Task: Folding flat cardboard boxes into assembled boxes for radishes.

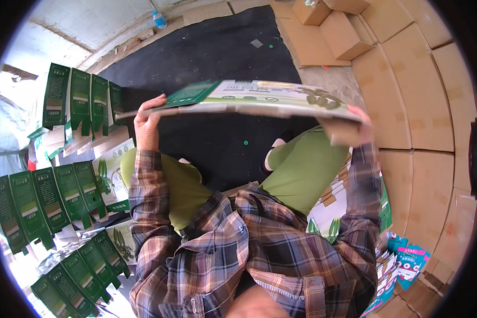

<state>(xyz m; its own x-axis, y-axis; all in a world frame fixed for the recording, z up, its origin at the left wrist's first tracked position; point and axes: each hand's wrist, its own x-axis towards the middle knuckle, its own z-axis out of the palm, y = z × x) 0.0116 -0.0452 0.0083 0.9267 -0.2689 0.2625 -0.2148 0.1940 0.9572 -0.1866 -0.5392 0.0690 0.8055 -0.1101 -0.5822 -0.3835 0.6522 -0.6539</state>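
Observation:
A flattened green and white printed carton (259, 95) is held up in front of me, above my knees, with its long edge toward me. My left hand (148, 124) grips its left end, thumb and fingers closed on the board. At the other end my right hand (361, 126) is closed round the edge, smeared by motion. A brown flap (340, 132) hangs beside the right hand. To the left stand rows of partly folded green cartons (69, 196) with open flaps. More flat printed cartons (328, 209) lie beside my right leg.
Brown cardboard boxes (403, 85) are stacked as a wall on the right. Open boxes (339, 34) stand at the far right. Black sheeting (217, 47) covers the floor, and a blue-capped bottle (159, 20) stands at the far wall. Teal printed packaging (411, 265) lies at lower right.

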